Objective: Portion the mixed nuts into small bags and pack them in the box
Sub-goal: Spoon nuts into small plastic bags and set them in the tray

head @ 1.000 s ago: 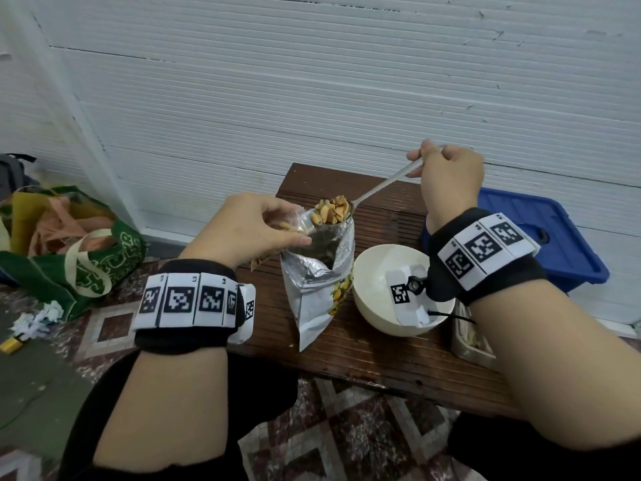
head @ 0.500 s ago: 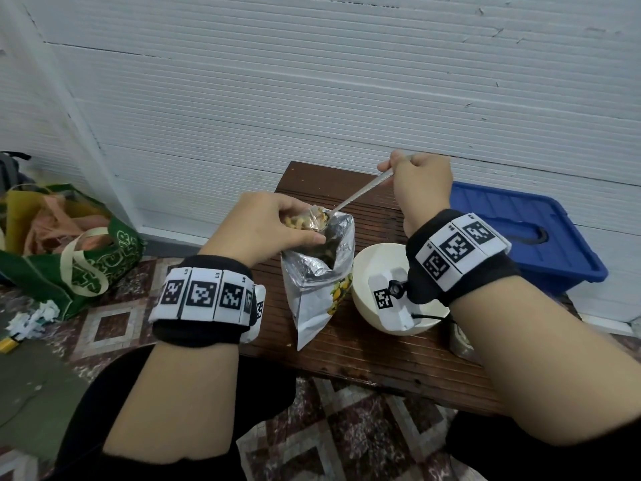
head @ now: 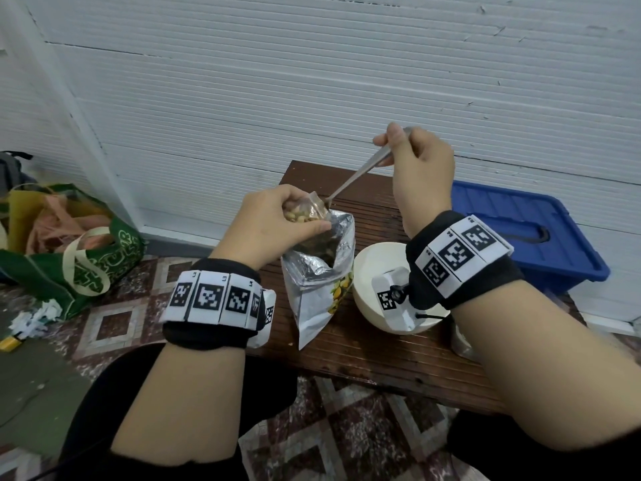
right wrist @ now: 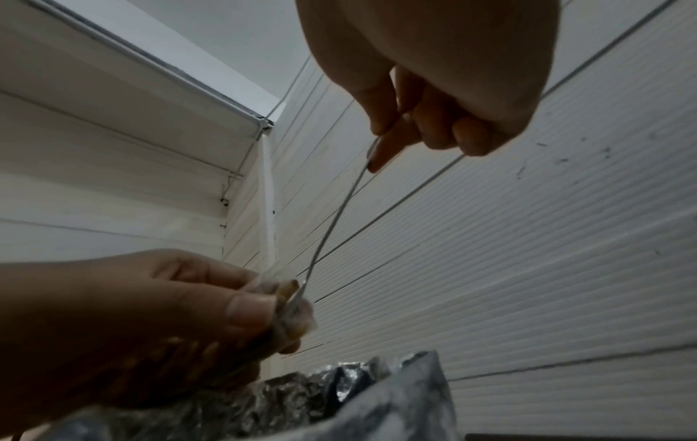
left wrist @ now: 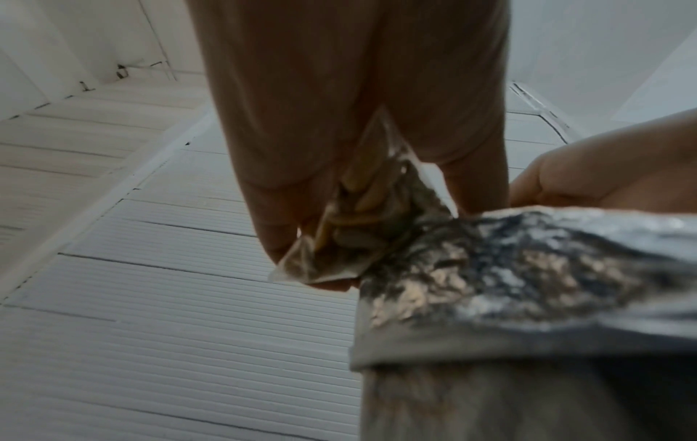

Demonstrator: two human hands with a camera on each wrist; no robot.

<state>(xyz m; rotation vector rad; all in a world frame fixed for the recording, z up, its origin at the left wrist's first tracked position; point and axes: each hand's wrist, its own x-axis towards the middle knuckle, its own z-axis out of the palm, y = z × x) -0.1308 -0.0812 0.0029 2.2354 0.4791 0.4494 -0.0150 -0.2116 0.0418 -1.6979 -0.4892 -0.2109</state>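
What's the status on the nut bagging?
Left hand holds small bag over foil pouch. Right hand grips spoon, bowl end at bag mouth. Nothing in the way.

Soft even light, dim blurry wrist views

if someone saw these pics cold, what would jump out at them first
Centre stage, the left hand holds a small clear bag of nuts above the open silver foil pouch standing on the brown wooden table. The right hand grips a metal spoon by its handle, its tip in the bag's mouth. Next, the cream bowl right of the pouch, and the blue plastic box against the white wall beyond.
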